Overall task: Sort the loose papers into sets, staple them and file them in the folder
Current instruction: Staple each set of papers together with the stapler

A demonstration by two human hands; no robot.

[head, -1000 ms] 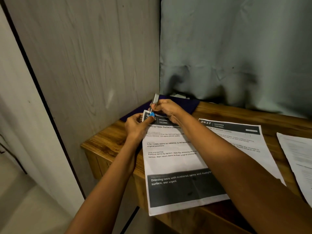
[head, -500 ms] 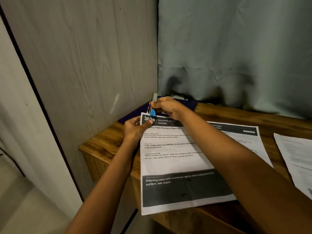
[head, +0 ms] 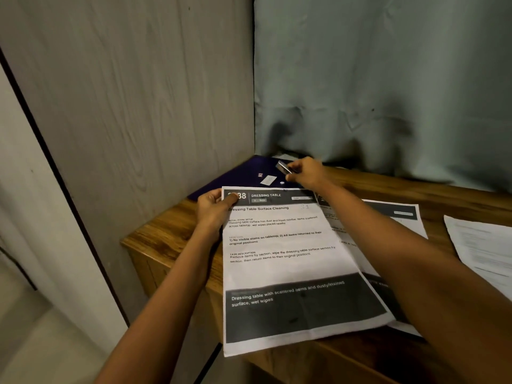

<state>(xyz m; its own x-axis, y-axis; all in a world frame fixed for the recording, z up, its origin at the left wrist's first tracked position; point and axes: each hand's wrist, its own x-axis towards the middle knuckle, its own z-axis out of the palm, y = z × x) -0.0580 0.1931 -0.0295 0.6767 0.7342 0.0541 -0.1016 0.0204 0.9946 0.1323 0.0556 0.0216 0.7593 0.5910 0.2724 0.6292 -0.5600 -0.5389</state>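
Observation:
A printed "Dressing Table" paper set lies on the wooden table, hanging over its front edge. My left hand pinches its top left corner, thumb on the header. My right hand holds a small metal stapler above the dark purple folder, which lies in the back corner. A second printed sheet lies partly under the first set and my right arm.
More white papers lie at the right edge of the table. A grey curtain hangs behind the table and a wood-grain panel stands at its left. Small white bits rest on the folder.
My right hand has lifted the stapler off the paper's top left corner and carried it right and back over the folder. My left hand still holds the corner, now lying flat.

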